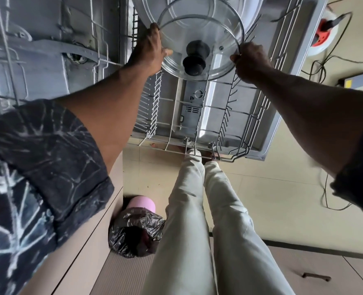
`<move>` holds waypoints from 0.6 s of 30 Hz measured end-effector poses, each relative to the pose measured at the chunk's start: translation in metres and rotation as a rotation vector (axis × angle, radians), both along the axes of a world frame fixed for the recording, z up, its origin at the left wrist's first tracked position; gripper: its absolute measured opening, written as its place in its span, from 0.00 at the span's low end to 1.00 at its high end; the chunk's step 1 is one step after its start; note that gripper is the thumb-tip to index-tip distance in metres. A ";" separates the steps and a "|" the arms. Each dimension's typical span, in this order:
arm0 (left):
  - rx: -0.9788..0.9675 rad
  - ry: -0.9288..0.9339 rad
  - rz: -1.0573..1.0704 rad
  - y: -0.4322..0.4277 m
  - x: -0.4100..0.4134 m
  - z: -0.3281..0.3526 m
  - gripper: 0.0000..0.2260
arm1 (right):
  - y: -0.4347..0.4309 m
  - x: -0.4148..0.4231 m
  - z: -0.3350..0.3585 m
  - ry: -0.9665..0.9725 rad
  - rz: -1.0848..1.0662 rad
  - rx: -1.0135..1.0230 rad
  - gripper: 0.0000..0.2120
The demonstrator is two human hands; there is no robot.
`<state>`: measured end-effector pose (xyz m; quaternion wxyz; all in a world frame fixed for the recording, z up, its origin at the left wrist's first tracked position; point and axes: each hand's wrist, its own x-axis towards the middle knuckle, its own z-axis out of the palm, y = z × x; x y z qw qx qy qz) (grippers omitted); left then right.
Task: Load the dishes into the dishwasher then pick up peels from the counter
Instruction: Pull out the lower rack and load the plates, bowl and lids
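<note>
**Glass lid held by its rim in both hands over the dishwasher rack**

A round glass lid (206,28) is held at 12 o'clock in the view, above the far end of the lower rack (154,111), which is drawn out over the open dishwasher door (293,67). The left hand (153,50) is clamped on the rim at the lid's 9 o'clock, with the thumb laid on the glass face and the fingers hidden behind the edge. The right hand (250,60) is closed round the rim at about the lid's 4 o'clock, knuckles towards the camera. The lid thus lies between the two hands, which are set nearly opposite each other.

The lid is tilted, its upper face turned towards the camera. Being round, it has no long axis in its plane; the stem of its black knob (194,62) points towards 6 o'clock and out at the viewer. Whether the lower rim touches the rack wires cannot be told. A large steel vessel (150,7) is seen just behind the lid at 12 o'clock.

At 6 o'clock pale trousers (197,209) are seen, and at 7 o'clock a pink bin (143,204) lined with a black bag (133,235). A patterned sleeve (38,167) fills 8 o'clock.
</note>
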<state>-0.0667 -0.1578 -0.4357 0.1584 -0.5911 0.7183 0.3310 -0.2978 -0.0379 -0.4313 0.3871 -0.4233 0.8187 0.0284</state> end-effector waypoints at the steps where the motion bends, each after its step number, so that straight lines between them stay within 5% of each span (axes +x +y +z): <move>1: -0.005 0.000 0.005 0.001 0.000 0.001 0.29 | 0.000 -0.001 -0.002 0.001 0.007 0.006 0.17; 12: -0.049 -0.060 0.063 0.023 -0.003 0.012 0.38 | -0.006 -0.002 0.026 -0.006 0.053 0.089 0.21; 18: -0.073 -0.118 -0.003 0.040 0.002 0.026 0.38 | 0.006 0.001 0.059 0.047 0.136 -0.037 0.17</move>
